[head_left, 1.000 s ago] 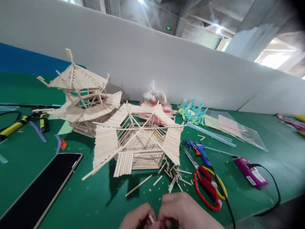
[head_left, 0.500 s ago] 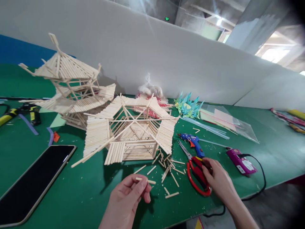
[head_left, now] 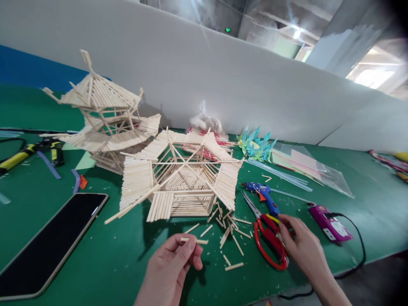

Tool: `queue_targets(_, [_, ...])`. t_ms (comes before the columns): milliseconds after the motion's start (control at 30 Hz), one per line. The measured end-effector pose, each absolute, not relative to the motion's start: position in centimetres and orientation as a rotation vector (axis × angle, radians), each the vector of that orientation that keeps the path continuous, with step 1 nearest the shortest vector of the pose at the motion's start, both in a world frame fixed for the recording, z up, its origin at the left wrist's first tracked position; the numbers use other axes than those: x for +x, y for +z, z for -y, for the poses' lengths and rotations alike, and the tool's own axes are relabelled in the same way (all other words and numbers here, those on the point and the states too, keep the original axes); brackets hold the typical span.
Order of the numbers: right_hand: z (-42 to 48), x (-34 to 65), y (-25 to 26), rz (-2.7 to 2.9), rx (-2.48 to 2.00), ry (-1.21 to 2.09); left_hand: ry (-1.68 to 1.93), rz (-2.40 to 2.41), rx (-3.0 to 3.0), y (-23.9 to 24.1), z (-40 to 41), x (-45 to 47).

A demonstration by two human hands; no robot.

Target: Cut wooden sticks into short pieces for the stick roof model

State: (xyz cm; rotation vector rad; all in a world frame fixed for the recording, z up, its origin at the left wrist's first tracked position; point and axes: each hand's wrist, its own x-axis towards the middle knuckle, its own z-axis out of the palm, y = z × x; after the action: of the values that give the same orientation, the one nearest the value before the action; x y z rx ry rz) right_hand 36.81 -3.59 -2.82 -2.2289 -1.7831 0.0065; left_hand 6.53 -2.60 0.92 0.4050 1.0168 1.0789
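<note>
My left hand [head_left: 174,265] pinches a short wooden stick [head_left: 195,241] between thumb and fingers, low over the green table [head_left: 127,259]. My right hand [head_left: 302,246] reaches onto the red-handled scissors [head_left: 269,242], fingers curled at the handle beside the blue glue gun [head_left: 264,196]. Just beyond both hands stands a six-sided roof frame of wooden sticks [head_left: 181,178]. Several loose cut sticks [head_left: 229,238] lie scattered in front of it. A taller stick pagoda [head_left: 102,119] stands behind to the left.
A dark phone [head_left: 54,240] lies at the left front. Yellow-black tools [head_left: 35,151] sit far left. A purple device [head_left: 331,223] with a black cable is at the right. Teal paper shapes [head_left: 256,146], a clear bag [head_left: 306,165] and a white partition [head_left: 223,85] line the back.
A second ago both hands were together at the near edge on a stick. The right hand has gone right to the scissors; the left holds the stick alone.
</note>
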Motion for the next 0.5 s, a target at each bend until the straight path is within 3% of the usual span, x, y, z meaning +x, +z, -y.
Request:
queue_targets(333, [3.6, 33.6, -3.1, 1.715, -2.496, 0.288, 1.12, -1.037, 0.366, 1.1, 2.6, 6.4])
queue_targets(500, [4.3, 34.0, -2.8, 1.682, -2.426, 0.31, 1.124, -1.021, 0.326, 1.0, 2.5, 6.1])
